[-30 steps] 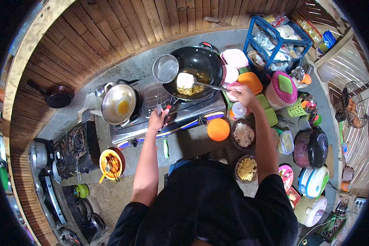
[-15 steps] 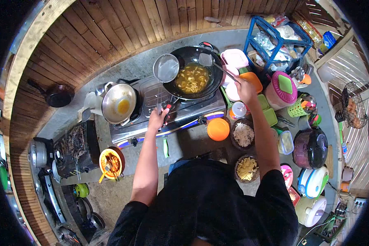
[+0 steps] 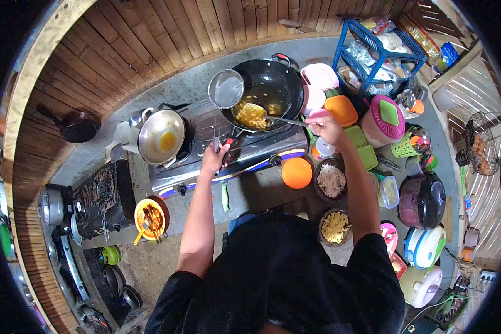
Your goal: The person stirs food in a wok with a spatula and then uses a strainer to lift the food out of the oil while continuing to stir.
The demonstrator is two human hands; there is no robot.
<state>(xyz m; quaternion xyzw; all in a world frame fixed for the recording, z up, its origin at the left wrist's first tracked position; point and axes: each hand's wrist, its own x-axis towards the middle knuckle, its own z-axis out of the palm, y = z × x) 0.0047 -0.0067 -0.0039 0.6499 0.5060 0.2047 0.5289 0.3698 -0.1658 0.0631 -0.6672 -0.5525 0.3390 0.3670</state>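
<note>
Head view: nearest the body, below the wok [image 3: 288,83] and to its right, sits a bowl of yellow strips [image 3: 335,227]; closer to the wok come a bowl of pale flakes [image 3: 329,181] and an orange lid [image 3: 296,173]. Below and left of the wok, the left hand [image 3: 212,160] is curled firmly round the handle of a strainer [image 3: 226,89]; a red-and-black handle [image 3: 229,143] lies at its fingers, but I cannot tell whether it is gripped too. The strainer's mesh hangs over the wok's left rim, touching or just above it. To the wok's lower right, the right hand [image 3: 328,129] is closed on the end of a spatula [image 3: 288,120], whose blade is down among the pieces [image 3: 249,118], bunched in liquid toward the wok's near-left side. Stirring well here calls, I judge, for a low blade, slow sweeps that spread the bunch evenly, no splashing over the near rim, and a steady wok. Past the wok to the upper right, a blue rack [image 3: 367,83] holds bags; the blue packet [image 3: 448,54] beyond carries print too small to read, and I can make out no brand or lettering anywhere else.
</note>
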